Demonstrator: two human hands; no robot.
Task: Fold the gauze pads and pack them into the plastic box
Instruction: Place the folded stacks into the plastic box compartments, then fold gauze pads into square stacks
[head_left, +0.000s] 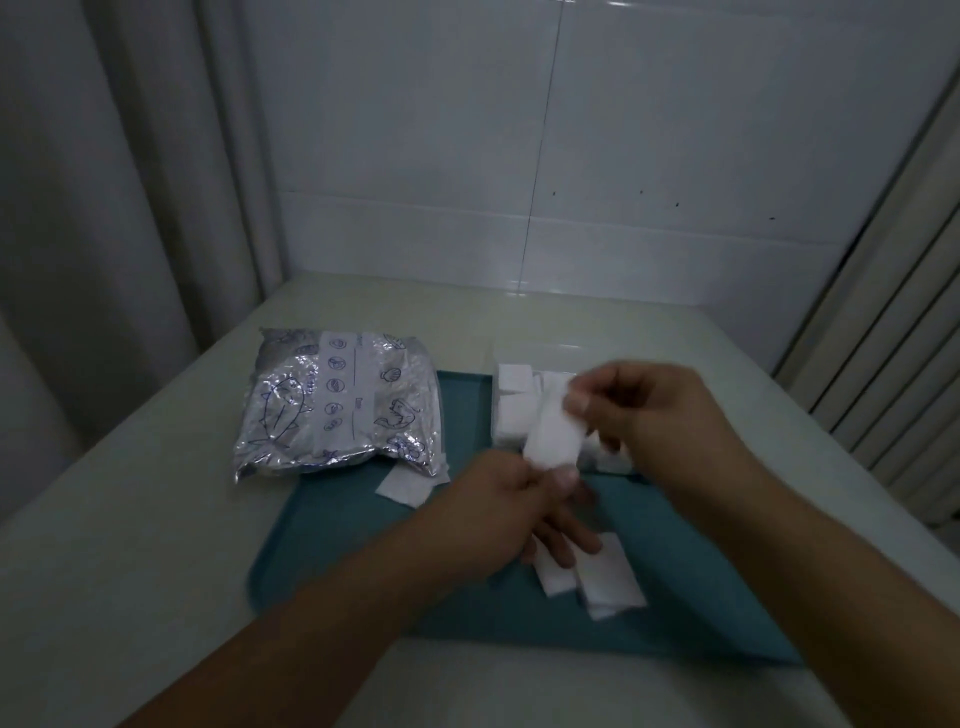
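- Step in hand, by the look of it: folding one gauze pad (551, 436) in mid-air, above the far right part of the teal tray (332, 566).
- Right hand (644, 410) pinches the pad's upper edge between thumb and fingertips; left hand (511, 512) pinches its lower edge. Both grips are pressed together on the cloth, and the pad hangs slack between them.
- To fold well: bring the two pinched edges together squarely, match corners before pressing the crease, and keep the cloth taut so it does not bunch.
- The pad sits between the two grips, upper end at the right hand, lower end at the left; motion blur hides the fingertips' exact lie.
- Plastic box (519, 410) stands on the tray's far right corner, just behind the held pad, with folded white pads in it.
- Loose pads (608, 577) lie on the tray near its front right; another pad (405, 486) lies at its far middle.
- Printed foil bag (337, 400) rests on the desk (130, 519), overlapping the tray's far left edge.
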